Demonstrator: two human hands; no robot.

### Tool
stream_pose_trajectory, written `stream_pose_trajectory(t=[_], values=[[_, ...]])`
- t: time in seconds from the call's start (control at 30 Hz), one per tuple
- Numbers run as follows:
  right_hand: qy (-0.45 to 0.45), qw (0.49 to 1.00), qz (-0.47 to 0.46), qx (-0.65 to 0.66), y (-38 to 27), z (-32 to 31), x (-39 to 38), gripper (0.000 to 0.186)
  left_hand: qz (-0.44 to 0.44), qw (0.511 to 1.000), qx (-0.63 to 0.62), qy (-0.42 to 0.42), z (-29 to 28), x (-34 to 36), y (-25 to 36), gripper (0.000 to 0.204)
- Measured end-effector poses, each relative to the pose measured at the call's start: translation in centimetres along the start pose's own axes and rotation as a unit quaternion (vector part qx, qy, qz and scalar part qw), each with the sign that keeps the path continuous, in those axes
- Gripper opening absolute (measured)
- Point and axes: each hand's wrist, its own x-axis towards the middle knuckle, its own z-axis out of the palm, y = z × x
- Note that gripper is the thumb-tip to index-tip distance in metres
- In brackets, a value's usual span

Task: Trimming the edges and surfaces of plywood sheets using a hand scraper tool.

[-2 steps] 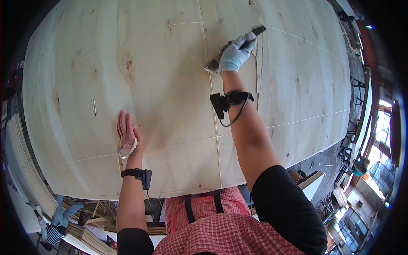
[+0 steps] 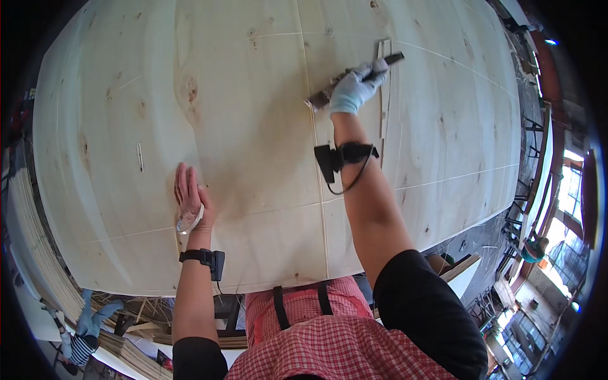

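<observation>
Wearer in a red checked garment [image 2: 316,345] at the near edge of a pale wood panel [image 2: 253,145], with 2 arms extended over it. Right arm: almost straight, directed away from the near edge; black sleeve [image 2: 430,310] about the elbow, black strapped device [image 2: 347,156] with a looped cable below the wrist. Right hand [image 2: 356,90]: in a whitish glove with a pale blue cuff, right of the panel's middle, fingers closed round a long, flat, dark tool [image 2: 323,97]. The 2 ends of the tool project either side of the grip, 1 toward the panel's right edge. Left hand [image 2: 192,199]: bare, resting on the panel between its middle and near left corner; fingers nearly straight, narrowly spaced, pointing away from the near edge. A white band [image 2: 199,217] crosses this hand near the wrist. A thin pale sliver [image 2: 140,157] lies toward the panel's left edge; narrow wood strips [image 2: 384,114] lie beside the glove. A co-worker [image 2: 95,326] appears beyond the near left corner.
</observation>
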Motion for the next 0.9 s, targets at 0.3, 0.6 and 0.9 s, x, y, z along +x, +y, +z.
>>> stream_pose_trajectory(t=[0.3,0.6,0.9], values=[[-0.059,0.988,0.142,0.016,-2.8,-3.2,-1.6,0.038,-0.003,1.000,0.003,-0.002,-0.2,0.0,-0.2,0.043],[-0.146,0.970,0.184,-0.063,-4.3,-3.4,-2.2,0.027,0.000,1.000,0.016,-0.014,0.4,-0.1,0.2,0.042],[-0.162,0.953,0.253,-0.035,-6.0,-12.1,-9.2,0.037,0.005,1.000,-0.002,0.013,-0.3,0.0,-0.8,0.041]])
